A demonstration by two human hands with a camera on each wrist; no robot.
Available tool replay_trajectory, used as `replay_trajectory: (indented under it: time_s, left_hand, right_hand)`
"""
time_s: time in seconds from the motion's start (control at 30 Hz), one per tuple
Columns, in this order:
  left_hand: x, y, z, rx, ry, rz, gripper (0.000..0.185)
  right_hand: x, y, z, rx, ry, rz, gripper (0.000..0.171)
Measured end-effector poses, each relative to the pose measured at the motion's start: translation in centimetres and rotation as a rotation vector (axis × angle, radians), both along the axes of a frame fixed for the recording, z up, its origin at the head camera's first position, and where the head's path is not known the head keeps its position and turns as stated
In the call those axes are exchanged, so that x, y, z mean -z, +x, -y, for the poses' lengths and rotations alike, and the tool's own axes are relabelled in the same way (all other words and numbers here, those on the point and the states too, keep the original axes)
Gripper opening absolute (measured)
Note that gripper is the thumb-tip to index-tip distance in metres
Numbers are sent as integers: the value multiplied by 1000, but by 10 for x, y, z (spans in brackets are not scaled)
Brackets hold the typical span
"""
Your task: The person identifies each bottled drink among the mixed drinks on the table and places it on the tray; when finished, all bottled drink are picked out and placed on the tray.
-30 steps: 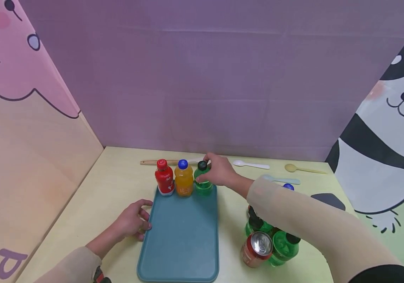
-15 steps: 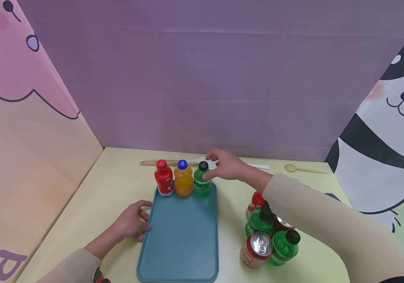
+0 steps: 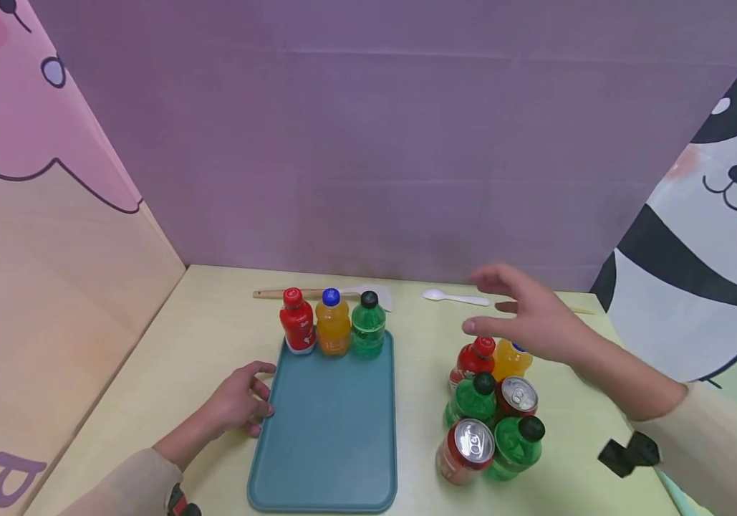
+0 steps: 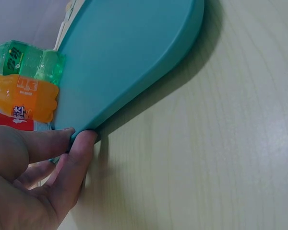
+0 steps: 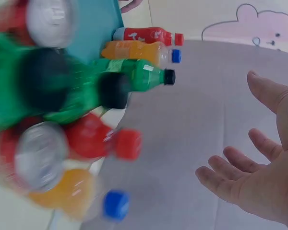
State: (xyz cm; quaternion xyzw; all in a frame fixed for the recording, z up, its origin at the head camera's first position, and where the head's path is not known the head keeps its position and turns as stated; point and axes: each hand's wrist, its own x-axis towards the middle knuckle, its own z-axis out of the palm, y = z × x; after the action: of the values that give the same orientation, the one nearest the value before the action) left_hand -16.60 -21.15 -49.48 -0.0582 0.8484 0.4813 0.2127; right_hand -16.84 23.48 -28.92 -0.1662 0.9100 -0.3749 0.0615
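Observation:
My left hand [image 3: 242,398] pinches the left edge of a blue-green tray [image 3: 329,444] between thumb and fingers, as the left wrist view shows up close. Along the tray's far end stand a red bottle [image 3: 298,322], an orange drink bottle [image 3: 333,326] and a green bottle [image 3: 369,330], side by side. My right hand [image 3: 536,319] is over the far side of a bottle-and-can group, fingers spread and holding nothing. That group has a red bottle [image 3: 473,362], a partly hidden orange bottle [image 3: 510,362], green bottles [image 3: 515,450] and red cans [image 3: 465,453].
Behind the tray lies a spatula [image 3: 377,292] with a wooden handle. A white spoon [image 3: 457,297] lies further right, and a yellow spoon [image 3: 582,311] is mostly covered by my right hand. A purple cloth wall [image 3: 368,158] rises at the table's back edge.
My right hand has let go of the green bottle at the tray's far end and moved right, over the drinks group. The left hand stays at the tray's edge.

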Motion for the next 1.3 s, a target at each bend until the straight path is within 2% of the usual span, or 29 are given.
replay_trajectory:
  time_s: [0.13, 0.27, 0.47, 0.6, 0.87, 1.03, 1.3]
  left_hand:
    - [-1, 0, 0, -2, 3, -2, 73]
    - [-1, 0, -1, -4, 5, 0, 73]
    - [-1, -1, 0, -5, -8, 4, 74]
    - [-1, -2, 0, 0, -19, 2, 74]
    - [4, -2, 0, -9, -13, 4, 73]
    - [7, -1, -1, -18, -13, -4, 73]
    - [5, -1, -1, -14, -9, -20, 72]
  right_hand:
    - [10, 29, -34, 30, 0, -36, 65]
    - [28, 53, -59, 39, 11, -56, 62]
    - [64, 85, -76, 69, -25, 12, 58]
    - [86, 100, -79, 78, -56, 72, 59]
    - [112, 112, -77, 105, -59, 113, 60]
    - [121, 111, -75, 111, -50, 127, 58]
    - [130, 111, -72, 144, -19, 114, 56]
